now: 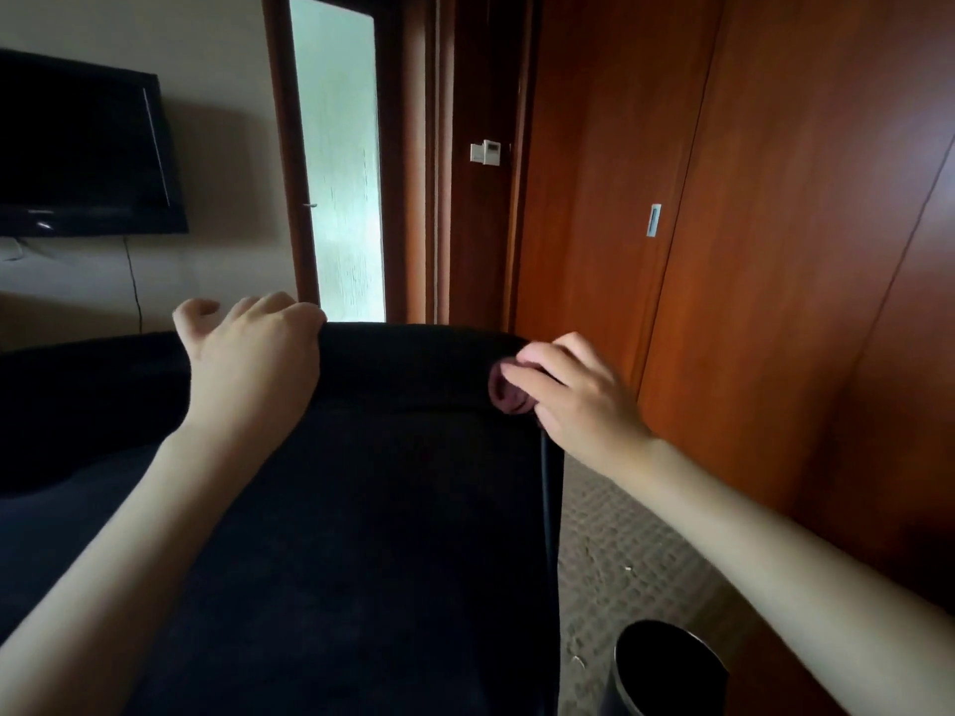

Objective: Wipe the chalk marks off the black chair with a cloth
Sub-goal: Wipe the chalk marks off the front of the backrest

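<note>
Chalk marks do not show to me anywhere on the black chair (pixel 362 509), which fills the lower middle of the frame; the dim light may hide them. The left grip (pixel 253 364) curls its fingers over the chair's top edge, left of centre. The right grip (pixel 579 400) pinches a small bunched purplish cloth (pixel 509 395) against the backrest's upper right corner. I judge wiping is under way there; how much remains, I cannot tell.

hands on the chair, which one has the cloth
The right hand: its fingers bunch a small mauve cloth at the black chair back's top right corner. The left hand grips only the top edge.
</note>
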### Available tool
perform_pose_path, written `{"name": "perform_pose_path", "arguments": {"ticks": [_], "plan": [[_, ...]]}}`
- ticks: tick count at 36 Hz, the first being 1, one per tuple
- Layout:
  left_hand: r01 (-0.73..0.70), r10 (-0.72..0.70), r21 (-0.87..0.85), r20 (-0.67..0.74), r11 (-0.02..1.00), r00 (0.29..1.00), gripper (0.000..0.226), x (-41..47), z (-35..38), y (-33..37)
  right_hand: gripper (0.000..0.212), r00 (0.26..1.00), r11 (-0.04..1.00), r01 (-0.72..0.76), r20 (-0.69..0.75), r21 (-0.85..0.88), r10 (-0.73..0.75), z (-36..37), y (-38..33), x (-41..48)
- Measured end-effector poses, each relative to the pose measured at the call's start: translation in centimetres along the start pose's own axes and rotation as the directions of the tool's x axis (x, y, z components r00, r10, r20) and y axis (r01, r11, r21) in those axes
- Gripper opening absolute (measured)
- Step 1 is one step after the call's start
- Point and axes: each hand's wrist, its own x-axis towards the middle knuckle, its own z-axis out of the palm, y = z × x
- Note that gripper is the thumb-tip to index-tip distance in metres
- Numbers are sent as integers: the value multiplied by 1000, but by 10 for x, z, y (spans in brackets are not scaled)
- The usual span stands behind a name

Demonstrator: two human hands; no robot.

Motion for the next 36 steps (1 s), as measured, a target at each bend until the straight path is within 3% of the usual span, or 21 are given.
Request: {"name": "perform_pose_path", "arguments": {"ticks": [6, 10, 15, 17, 19, 22, 28, 36], "plan": [[24, -24, -1, 13, 1000, 1000, 19, -4, 0, 12, 35, 973, 955, -231, 29, 185, 230, -3, -18, -91], [-20, 20, -15, 40, 1000, 999, 25, -6, 7, 40, 33, 942, 909, -319, 199, 269, 272, 1, -48, -146], [-135, 141, -72, 98, 988, 985, 40, -5, 11, 93, 34, 909, 903, -277, 394, 327, 136, -15, -36, -175], [-174, 185, -88, 134, 981, 974, 40, -4, 13, 114, 47, 915, 887, -331, 338, 321, 219, -22, -23, -166], [-194, 209, -103, 159, 976, 965, 38, -5, 15, 131, 56, 906, 855, -422, 190, 302, 379, -26, -8, -146], [-193, 208, -100, 166, 976, 964, 36, -4, 17, 144, 50, 885, 827, -446, 28, 342, 465, -30, 9, -105], [-205, 215, -84, 128, 975, 968, 38, -4, 23, 146, 37, 921, 823, -388, 134, 415, 367, -14, 1, -72], [-220, 223, -37, 113, 975, 968, 37, -2, 29, 144, 27, 877, 760, -472, 153, 446, 455, 10, -30, -121]]}}
